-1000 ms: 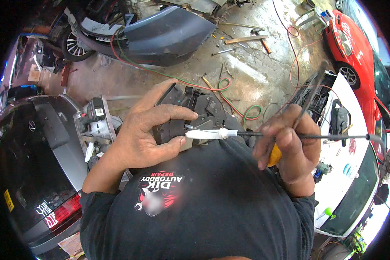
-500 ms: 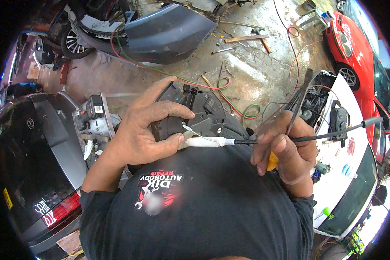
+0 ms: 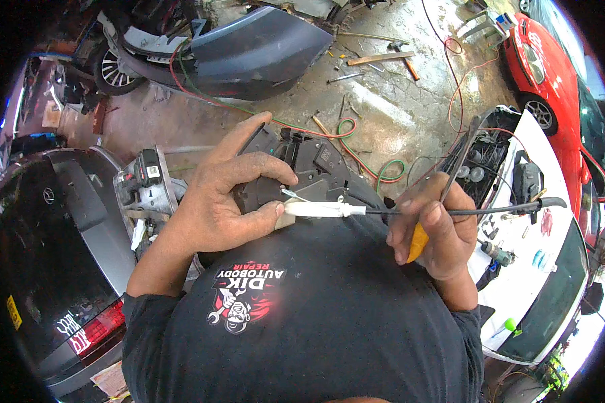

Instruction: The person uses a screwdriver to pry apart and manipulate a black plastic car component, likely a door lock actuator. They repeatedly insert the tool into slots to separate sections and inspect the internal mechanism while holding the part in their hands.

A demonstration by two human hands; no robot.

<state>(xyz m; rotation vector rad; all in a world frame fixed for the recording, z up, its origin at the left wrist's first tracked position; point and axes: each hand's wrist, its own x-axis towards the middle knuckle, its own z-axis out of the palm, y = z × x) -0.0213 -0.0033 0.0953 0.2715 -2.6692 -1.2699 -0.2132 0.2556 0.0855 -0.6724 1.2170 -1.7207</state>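
My left hand (image 3: pixel 212 205) is closed round a black door latch (image 3: pixel 316 161), holding it in front of my chest. The thumb presses beside a white plastic sleeve (image 3: pixel 319 209), and a thin bare wire end shows between the sleeve and the latch. From the sleeve a black cable (image 3: pixel 494 211) runs right through the fingers of my right hand (image 3: pixel 444 235), with its free end past that hand. Also in the right hand is a yellow-handled screwdriver (image 3: pixel 418 243), its dark shaft slanting up and to the right. Some fingertips are hidden behind the cable and tool.
A grey bumper (image 3: pixel 262 54) lies on the floor ahead, with red and green hoses (image 3: pixel 346 127) and a hammer (image 3: pixel 411 67) near it. A dark car (image 3: pixel 67 248) stands at left beside a cordless tool (image 3: pixel 146 168). At right are a white panel (image 3: pixel 517 255) and a red car (image 3: pixel 554 74).
My right hand has shifted slightly left with the cable and screwdriver. The white sleeve sits a little higher against the latch, and the cable's free end has swung left and down.
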